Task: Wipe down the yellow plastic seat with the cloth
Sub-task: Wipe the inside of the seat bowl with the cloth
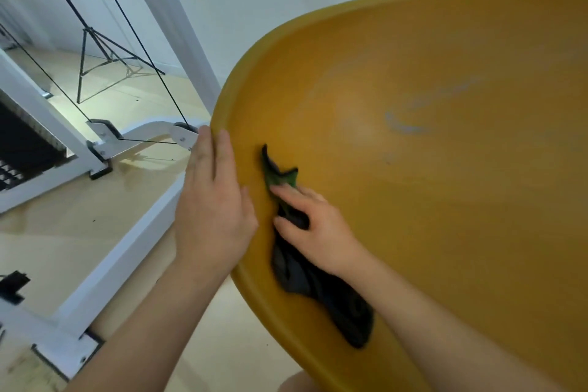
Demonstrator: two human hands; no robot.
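The yellow plastic seat (445, 169) fills the right half of the view, a wide curved shell with pale smears near its middle. A dark green cloth (321, 289) lies along the seat's left inner side. My right hand (313, 226) presses on the cloth, index finger stretched forward and the other fingers curled round a fold of it. My left hand (211, 200) lies flat on the seat's left rim with straight fingers, holding nothing.
A white metal frame (133, 226) with black cables and pulleys stands on the pale wooden floor to the left, close to the seat's rim. A black tripod (105, 57) stands further back. A white wall runs behind.
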